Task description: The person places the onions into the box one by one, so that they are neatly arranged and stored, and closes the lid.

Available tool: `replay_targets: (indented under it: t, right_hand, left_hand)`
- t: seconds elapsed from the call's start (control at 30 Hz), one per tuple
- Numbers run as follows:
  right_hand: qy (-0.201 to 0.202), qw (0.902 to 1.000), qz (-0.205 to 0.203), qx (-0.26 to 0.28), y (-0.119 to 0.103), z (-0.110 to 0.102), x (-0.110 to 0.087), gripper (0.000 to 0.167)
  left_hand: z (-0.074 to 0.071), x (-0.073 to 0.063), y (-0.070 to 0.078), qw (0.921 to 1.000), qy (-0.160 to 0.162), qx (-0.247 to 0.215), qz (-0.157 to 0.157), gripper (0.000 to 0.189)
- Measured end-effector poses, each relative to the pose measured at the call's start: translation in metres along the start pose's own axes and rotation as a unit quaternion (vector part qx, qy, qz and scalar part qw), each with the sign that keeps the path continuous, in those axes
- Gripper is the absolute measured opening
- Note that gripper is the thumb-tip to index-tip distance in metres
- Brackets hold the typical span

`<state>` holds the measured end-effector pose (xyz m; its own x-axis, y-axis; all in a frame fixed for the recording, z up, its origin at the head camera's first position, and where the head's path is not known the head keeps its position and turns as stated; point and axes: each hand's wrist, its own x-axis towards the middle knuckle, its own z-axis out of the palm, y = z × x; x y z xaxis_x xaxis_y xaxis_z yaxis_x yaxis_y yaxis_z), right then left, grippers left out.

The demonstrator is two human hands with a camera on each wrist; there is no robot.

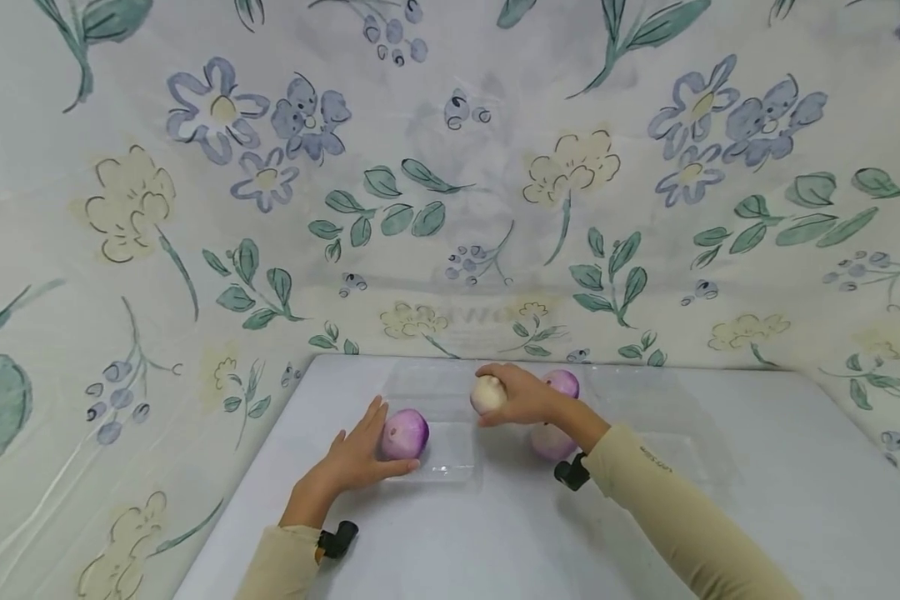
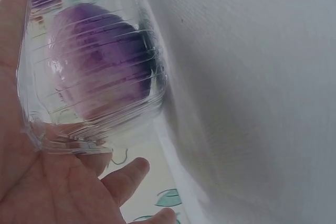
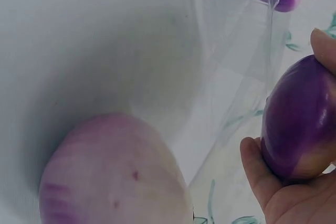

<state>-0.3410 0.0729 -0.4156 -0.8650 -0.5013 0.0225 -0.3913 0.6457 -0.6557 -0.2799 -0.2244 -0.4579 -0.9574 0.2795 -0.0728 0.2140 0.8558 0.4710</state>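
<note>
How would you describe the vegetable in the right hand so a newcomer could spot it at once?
On the white table, find the clear container at the left hand. Just right of it in the head view, the right hand holds a round vegetable. It shows a cream face there, whereas the other three vegetables show pink or purple.

A makeshift tabletop recording booth, by all appearances: in the head view, a floral-print sheet sweeps from 9 o'clock through 12 to 3, lightly creased and glossy in places, patterned with blue blossoms and green leaves. Up against it, at 6 o'clock, stands a plain white table. The 2 black wrist cameras, at 7 and 5 o'clock, mark a filming setup. The sheet screens the surroundings, so whether they are home or studio cannot be told.
</note>
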Motion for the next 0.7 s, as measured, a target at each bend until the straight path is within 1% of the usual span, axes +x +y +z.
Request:
replay_targets:
  t: [0.1,0.3,0.5,0.7]
  right_hand:
    - [0.001,1.0000,0.000,0.005,-0.002,0.001,0.001,0.075]
    - [-0.008,0.9999,-0.011,0.004,-0.002,0.007,-0.001,0.076]
    - [-0.010,0.9998,-0.014,0.008,-0.004,0.009,-0.003,0.076]
    - [-0.010,0.9996,-0.021,0.014,-0.008,0.010,-0.003,0.077]
  left_hand:
    - [-0.001,0.001,0.001,1.0000,0.001,-0.004,-0.002,0.117]
    - [-0.001,-0.001,0.001,0.9999,-0.008,-0.002,-0.009,0.119]
    - [0.000,0.000,0.001,1.0000,-0.006,0.001,-0.007,0.118]
    - [-0.001,0.001,0.002,0.9999,-0.005,-0.009,-0.003,0.117]
